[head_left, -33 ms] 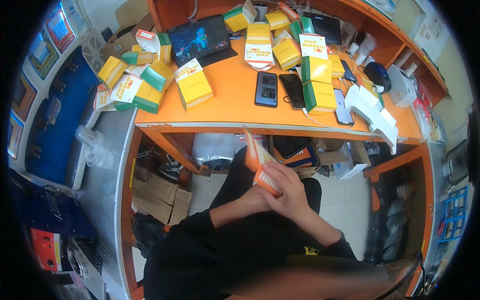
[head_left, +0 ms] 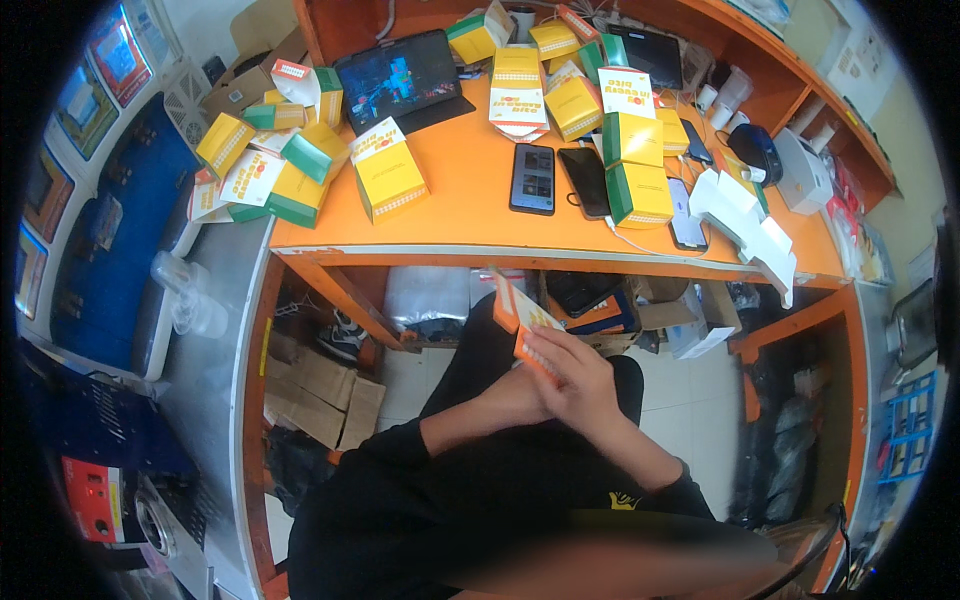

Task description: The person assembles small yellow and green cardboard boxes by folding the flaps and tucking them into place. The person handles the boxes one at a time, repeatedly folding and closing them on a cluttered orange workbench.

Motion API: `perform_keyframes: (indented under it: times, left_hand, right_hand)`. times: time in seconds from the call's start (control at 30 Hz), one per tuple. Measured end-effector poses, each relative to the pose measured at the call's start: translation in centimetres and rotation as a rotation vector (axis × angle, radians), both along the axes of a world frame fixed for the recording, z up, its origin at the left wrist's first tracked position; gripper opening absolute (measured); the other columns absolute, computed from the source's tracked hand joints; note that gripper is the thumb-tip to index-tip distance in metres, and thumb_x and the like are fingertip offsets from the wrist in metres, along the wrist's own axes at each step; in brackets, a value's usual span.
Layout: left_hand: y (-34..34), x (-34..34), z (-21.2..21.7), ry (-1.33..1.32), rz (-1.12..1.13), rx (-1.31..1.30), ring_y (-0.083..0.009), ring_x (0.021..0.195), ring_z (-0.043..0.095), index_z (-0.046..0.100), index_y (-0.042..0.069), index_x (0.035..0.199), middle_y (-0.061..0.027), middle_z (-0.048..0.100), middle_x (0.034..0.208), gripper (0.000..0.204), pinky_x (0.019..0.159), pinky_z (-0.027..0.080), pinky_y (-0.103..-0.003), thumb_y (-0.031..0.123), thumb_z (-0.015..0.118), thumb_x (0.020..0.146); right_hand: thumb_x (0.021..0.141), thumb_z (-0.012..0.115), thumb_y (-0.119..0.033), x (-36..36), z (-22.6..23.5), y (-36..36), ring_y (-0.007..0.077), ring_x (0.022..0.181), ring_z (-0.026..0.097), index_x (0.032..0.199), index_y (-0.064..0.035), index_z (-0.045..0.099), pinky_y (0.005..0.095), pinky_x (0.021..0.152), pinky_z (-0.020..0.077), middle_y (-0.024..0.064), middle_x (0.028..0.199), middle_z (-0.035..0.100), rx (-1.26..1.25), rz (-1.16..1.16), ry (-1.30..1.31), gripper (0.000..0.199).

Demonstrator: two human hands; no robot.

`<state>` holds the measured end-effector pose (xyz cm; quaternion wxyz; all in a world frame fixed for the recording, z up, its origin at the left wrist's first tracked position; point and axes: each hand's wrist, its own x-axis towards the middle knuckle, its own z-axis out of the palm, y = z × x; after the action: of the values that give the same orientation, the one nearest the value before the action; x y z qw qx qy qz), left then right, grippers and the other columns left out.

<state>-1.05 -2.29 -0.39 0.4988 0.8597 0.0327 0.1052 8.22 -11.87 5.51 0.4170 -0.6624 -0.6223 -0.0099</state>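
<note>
Over my lap, below the table edge, I hold a small folding carton (head_left: 521,311) of white and orange card, its flap standing up and tilted to the left. My right hand (head_left: 578,378) is closed around its lower right side, fingers lying across the orange part. Tucked in below it, my left hand (head_left: 512,397) meets the right hand at the carton's lower end. The left fingers are hidden, so their grip does not show.
Similar yellow, green and white cartons (head_left: 390,182) lie across the orange table (head_left: 455,222), with a heap at the left. A tablet (head_left: 405,80), phones (head_left: 532,178) and an unfolded white carton (head_left: 745,225) share the tabletop. Brown cardboard (head_left: 322,395) lies beneath.
The carton has shifted slightly to the right and its raised flap has dipped a little. My right hand has moved slightly to the right with it. The table things are unmoved.
</note>
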Motion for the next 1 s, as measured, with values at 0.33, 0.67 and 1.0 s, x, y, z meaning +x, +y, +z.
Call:
perform_keyframes:
  times: [0.33,0.67,1.0]
  left_hand:
    - [1.9,-1.3,2.4,-0.528,0.291,-0.979,-0.0145,0.101,0.061,0.051,0.004,0.113,-0.0076,0.059,0.109,0.025,0.088,0.05,-0.031,0.025,0.049,0.101]
    - [1.4,-0.7,2.2,-0.461,0.461,-0.478,-0.0123,0.082,0.065,0.06,0.001,0.098,-0.006,0.064,0.089,0.006,0.076,0.051,-0.025,0.005,0.06,0.093]
    - [0.4,-1.0,2.6,-0.474,0.387,-0.517,-0.0114,0.083,0.067,0.069,-0.001,0.095,-0.0085,0.071,0.096,0.009,0.072,0.053,-0.024,0.003,0.069,0.088]
  right_hand:
    - [0.074,0.071,0.005,1.5,0.4,-0.4,0.0251,0.089,0.07,0.098,-0.0029,0.07,0.0314,0.077,0.0554,0.0127,0.1,0.07,0.127,0.048,0.041,0.025]
    - [0.076,0.072,0.001,0.9,0.4,-0.4,0.0241,0.087,0.065,0.08,-0.0007,0.063,0.0304,0.078,0.05,0.0146,0.098,0.067,0.294,-0.13,0.278,0.01]
    - [0.077,0.073,0.001,-0.3,-0.2,-0.5,0.0238,0.089,0.063,0.08,0.0007,0.063,0.031,0.078,0.0497,0.0156,0.098,0.063,0.4,-0.124,0.229,0.01]
